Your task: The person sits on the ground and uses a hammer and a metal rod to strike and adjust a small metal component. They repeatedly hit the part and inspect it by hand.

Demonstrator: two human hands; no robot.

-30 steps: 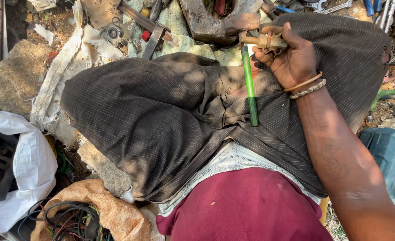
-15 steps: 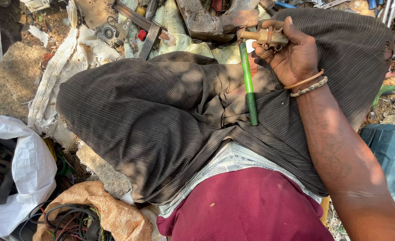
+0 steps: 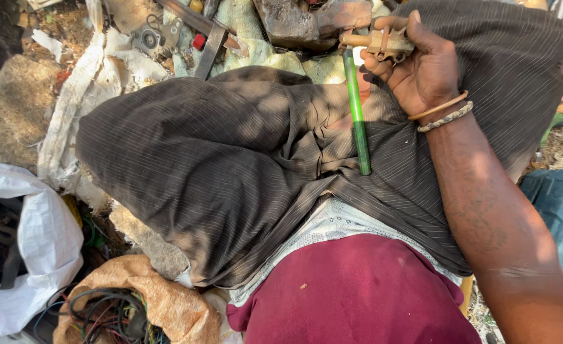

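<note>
My right hand is closed around a small tan metal fitting at the top of the view, above my knee. A green rod runs down from under that hand and lies on my dark striped trousers. Two thin bracelets sit on the wrist. My left hand does not show anywhere in the view. A maroon shirt fills the bottom middle.
Rusty metal scrap and a flat iron bar lie ahead on white sacking. A stone is at the left. A white bag and a brown sack of tangled wires sit at the lower left.
My right hand with the fitting and green rod has stayed in nearly the same spot over the knee; the view has shifted only slightly.
</note>
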